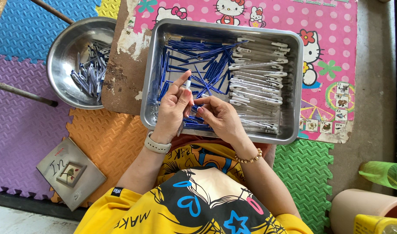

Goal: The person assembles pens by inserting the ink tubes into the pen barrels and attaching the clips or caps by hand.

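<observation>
Your left hand [174, 107] pinches one slim white plastic pen barrel [186, 84] between thumb and fingertips, holding it upright over the near left part of the rectangular stainless steel tray [296, 86]. Your right hand [218, 116] sits just beside it, fingers curled toward the left thumb; whether it grips anything I cannot tell, as the fingertips are hidden.

Inside the tray lie two heaps: thin blue ink refills [198, 60], too many and too tangled to count, fill the left and middle, and white pen barrels with clips [258, 82], well over a dozen, are stacked lengthwise on the right. Your hands cover the near end of the blue heap.

The tray rests on a low desk with a worn pink cartoon-printed top [328, 26], its left edge peeling. To the left, one round shiny metal bowl [62, 56] holds a smaller pile of blue-and-white pens [91, 71]. Knobbly foam floor tiles [25, 108] in blue, purple, orange and green surround everything. One grey square booklet [70, 173] lies by your left elbow; a green plastic cup [382, 173] and a beige round tub [363, 208] stand at the right.
</observation>
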